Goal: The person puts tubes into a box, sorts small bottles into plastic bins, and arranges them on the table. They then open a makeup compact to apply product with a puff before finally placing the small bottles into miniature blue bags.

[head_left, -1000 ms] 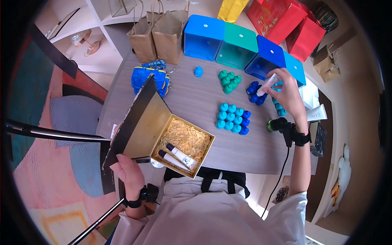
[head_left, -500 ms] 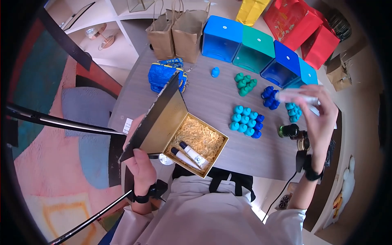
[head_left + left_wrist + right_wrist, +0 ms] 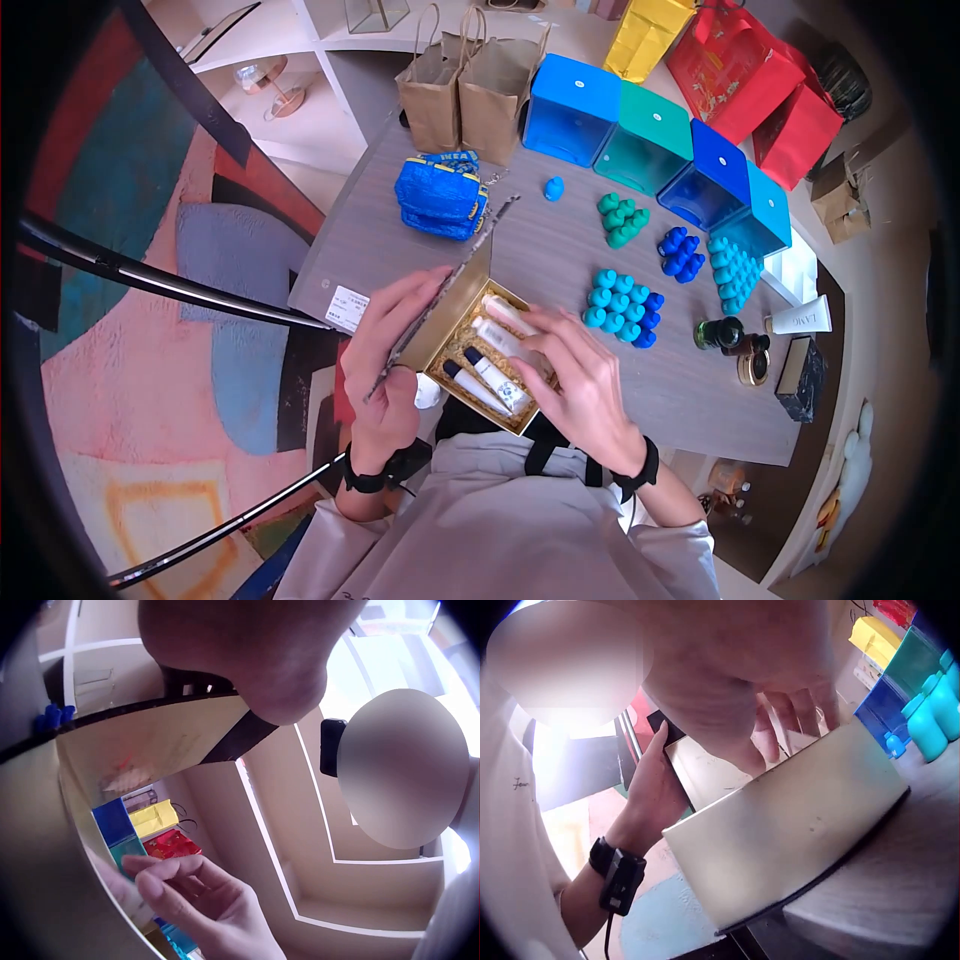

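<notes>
A gift box (image 3: 452,325) with a gold inside and a dark lid stands raised open close to the person's body. My left hand (image 3: 372,350) holds the lid, fingers behind it and thumb at its lower edge. On shredded paper filling lie two white tubes with dark caps, a wider one (image 3: 497,381) and a slimmer one (image 3: 470,386). Above them in the head view are two pale pink tubes, an upper one (image 3: 508,313) and a lower one (image 3: 499,338). My right hand (image 3: 585,385) reaches over the box's right rim and pinches the lower pink tube's end.
On the grey table (image 3: 560,265) are clusters of turquoise bottles (image 3: 615,298), green bottles (image 3: 625,220) and dark blue bottles (image 3: 681,252). Coloured bins (image 3: 640,135), paper bags (image 3: 495,100) and a blue IKEA pouch (image 3: 440,200) stand behind. A white tube (image 3: 800,317) and small jars lie right.
The right hand has come from the table's right side to the box, bringing pale pink tubes. Two pink tubes now show in the box. Left hand's fingers now show behind the lid; the view has shifted.
</notes>
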`<action>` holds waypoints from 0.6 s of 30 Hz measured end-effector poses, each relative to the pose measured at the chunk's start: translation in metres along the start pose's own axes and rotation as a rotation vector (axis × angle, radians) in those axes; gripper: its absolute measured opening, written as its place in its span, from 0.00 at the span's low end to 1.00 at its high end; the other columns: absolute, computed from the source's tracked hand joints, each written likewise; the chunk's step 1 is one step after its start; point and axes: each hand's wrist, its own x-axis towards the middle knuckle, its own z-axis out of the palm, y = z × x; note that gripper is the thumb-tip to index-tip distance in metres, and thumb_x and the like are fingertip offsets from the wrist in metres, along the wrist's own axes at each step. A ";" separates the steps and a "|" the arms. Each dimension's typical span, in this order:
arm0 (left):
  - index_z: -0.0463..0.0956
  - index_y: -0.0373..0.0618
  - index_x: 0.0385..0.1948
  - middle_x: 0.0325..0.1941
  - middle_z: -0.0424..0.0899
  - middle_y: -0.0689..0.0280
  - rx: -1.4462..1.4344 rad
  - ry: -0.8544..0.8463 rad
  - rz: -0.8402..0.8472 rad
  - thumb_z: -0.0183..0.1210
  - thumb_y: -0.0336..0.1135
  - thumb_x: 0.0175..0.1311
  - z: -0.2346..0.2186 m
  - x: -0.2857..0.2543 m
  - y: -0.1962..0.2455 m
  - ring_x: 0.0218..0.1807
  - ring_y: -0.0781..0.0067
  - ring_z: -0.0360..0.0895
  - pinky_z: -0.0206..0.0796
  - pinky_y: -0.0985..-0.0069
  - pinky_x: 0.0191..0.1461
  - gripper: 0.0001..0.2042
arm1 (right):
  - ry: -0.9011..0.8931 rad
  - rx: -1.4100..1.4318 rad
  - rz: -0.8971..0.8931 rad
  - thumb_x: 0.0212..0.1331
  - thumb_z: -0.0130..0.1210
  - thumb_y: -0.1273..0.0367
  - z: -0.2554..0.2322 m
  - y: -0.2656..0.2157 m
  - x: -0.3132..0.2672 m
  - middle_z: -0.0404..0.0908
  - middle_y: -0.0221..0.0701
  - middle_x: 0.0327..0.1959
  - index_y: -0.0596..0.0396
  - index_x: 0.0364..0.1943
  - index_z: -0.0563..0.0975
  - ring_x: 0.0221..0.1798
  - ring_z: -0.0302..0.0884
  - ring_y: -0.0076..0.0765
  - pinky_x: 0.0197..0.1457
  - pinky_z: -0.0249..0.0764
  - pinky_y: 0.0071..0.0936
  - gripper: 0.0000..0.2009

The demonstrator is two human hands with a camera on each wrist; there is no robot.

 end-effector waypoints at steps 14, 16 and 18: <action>0.83 0.32 0.64 0.70 0.81 0.37 -0.164 -0.448 0.344 0.30 0.91 0.64 0.010 0.007 0.017 0.69 0.34 0.80 0.70 0.45 0.73 0.62 | 0.325 0.051 0.286 0.67 0.65 0.75 -0.051 -0.002 -0.062 0.86 0.46 0.55 0.62 0.51 0.82 0.58 0.85 0.51 0.69 0.76 0.47 0.11; 0.86 0.34 0.61 0.67 0.84 0.38 -0.251 -0.567 0.320 0.41 0.82 0.73 0.011 0.013 0.038 0.68 0.36 0.81 0.71 0.45 0.73 0.51 | 0.485 0.094 0.355 0.69 0.63 0.74 -0.057 0.003 -0.082 0.85 0.47 0.56 0.62 0.54 0.81 0.59 0.84 0.51 0.68 0.76 0.45 0.12; 0.86 0.35 0.61 0.67 0.84 0.39 -0.133 -0.530 0.293 0.49 0.72 0.76 0.012 0.007 0.033 0.68 0.38 0.82 0.72 0.45 0.73 0.41 | 0.552 0.111 0.372 0.71 0.62 0.73 -0.062 0.005 -0.096 0.83 0.49 0.59 0.62 0.59 0.78 0.62 0.82 0.51 0.67 0.77 0.44 0.16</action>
